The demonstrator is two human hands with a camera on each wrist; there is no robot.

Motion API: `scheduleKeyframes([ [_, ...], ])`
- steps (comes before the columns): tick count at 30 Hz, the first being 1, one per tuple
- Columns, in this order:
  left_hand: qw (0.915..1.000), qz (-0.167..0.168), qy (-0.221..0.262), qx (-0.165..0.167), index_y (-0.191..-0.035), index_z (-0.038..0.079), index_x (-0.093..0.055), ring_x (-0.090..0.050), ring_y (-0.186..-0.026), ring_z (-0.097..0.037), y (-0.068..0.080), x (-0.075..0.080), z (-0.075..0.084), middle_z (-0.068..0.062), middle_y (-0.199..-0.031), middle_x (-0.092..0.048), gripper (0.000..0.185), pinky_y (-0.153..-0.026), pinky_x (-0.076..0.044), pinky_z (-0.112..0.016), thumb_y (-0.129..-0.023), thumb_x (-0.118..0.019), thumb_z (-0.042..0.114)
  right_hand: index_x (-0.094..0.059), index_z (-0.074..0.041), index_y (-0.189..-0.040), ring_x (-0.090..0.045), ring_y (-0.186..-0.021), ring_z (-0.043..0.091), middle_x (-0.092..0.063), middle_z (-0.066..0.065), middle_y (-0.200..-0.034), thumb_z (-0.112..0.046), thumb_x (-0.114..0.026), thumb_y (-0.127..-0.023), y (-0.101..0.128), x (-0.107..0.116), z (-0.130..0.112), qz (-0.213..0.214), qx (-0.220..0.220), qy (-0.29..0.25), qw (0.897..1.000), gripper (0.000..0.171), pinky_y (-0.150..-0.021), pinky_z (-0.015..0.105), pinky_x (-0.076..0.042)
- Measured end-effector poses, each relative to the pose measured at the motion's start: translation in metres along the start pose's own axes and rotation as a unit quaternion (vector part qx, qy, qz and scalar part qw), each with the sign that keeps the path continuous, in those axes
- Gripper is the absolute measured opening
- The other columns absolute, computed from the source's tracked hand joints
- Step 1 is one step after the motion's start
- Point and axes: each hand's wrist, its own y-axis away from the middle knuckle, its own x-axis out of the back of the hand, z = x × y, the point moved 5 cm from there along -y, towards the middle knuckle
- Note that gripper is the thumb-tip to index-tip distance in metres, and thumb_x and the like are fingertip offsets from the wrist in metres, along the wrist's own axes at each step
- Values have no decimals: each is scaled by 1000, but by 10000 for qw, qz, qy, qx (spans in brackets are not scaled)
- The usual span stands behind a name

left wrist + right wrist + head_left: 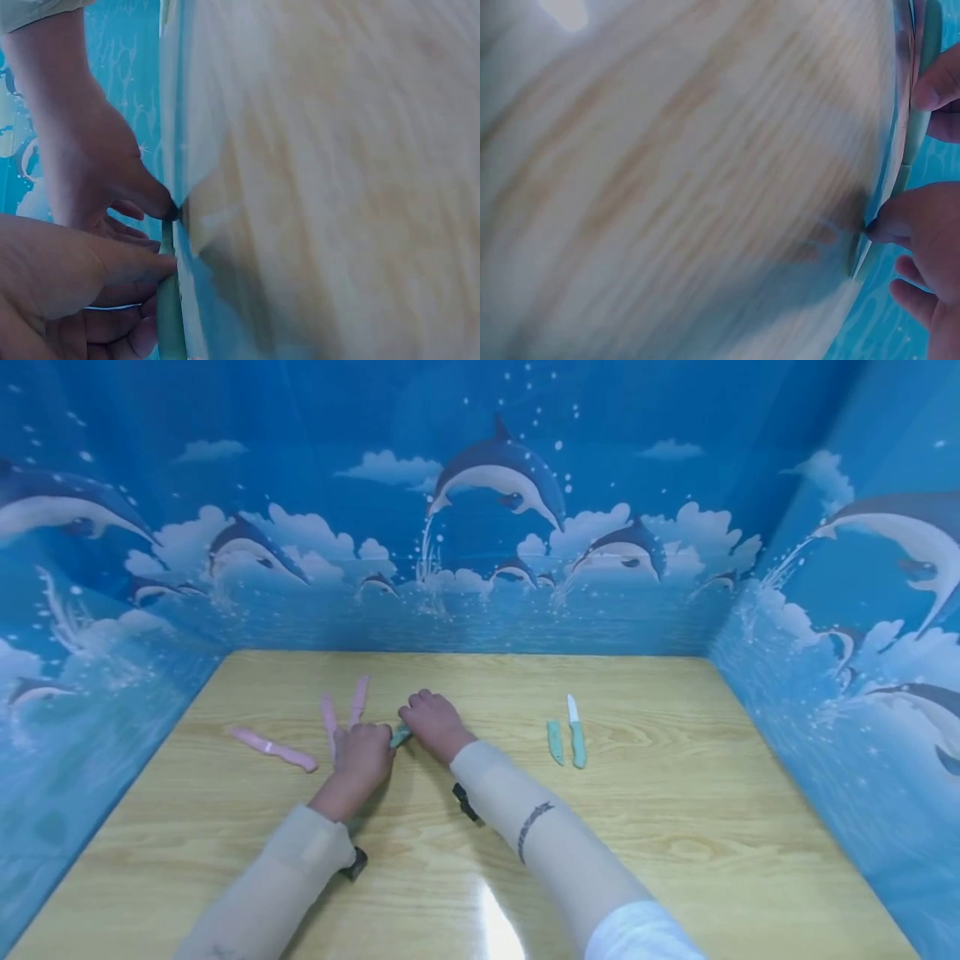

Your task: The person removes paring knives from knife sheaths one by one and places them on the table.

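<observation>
Both hands work on a green paring knife [401,737] held low over the table. Its green handle [171,322] is pinched between thumb and fingers of my left hand [363,757]. At the other end, my right hand [432,723] pinches the green sheath [867,262], which lines up end to end with the handle. No bare blade shows between the two parts. Just beyond the left hand lie two long pink pieces [359,697], one partly hidden by that hand.
A pink knife [288,754] in its sheath lies at the left. On the right, a second green knife [577,739] has its pale blade bare, with a green sheath [555,742] beside it. Dolphin-printed curtains [465,610] border the wooden table [660,843].
</observation>
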Motion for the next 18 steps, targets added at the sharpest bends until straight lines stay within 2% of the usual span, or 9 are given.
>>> scheduleKeyframes([
  [4,9992,41,245,-302,-79,6,-67,-60,-72,-28,0,2,6,-7,-72,-64,11,-81,-47,-56,-85,-72,14,-65,-16,-117,-58,-102,15,-66,0,-110,-13,-60,-96,10,-2,8,-45,105,-165,9998,21,-88,27,-50],
  [10,9924,-82,795,-938,-87,5,-70,-56,-65,-17,1,3,17,-4,-74,-64,8,-65,-52,-37,-85,-72,12,-66,-14,-109,-62,-92,16,-69,0,-99,-9,-58,-97,30,-4,25,25,222,-555,9982,15,-84,28,-51],
  [13,9885,-118,925,-1189,-91,4,-71,-56,-67,-15,3,3,22,-3,-77,-64,8,-66,-53,-33,-85,-73,10,-67,-14,-105,-63,-90,17,-69,0,-95,-9,-59,-95,41,-6,32,91,331,-718,9968,13,-82,29,-52],
  [18,9813,45,929,-1683,-96,4,-71,-60,-73,-17,9,4,29,-4,-83,-65,13,-68,-54,-33,-85,-73,10,-67,-12,-111,-64,-93,17,-69,1,-101,-10,-66,-90,64,-3,42,107,275,-1292,9912,21,-85,28,-52],
])
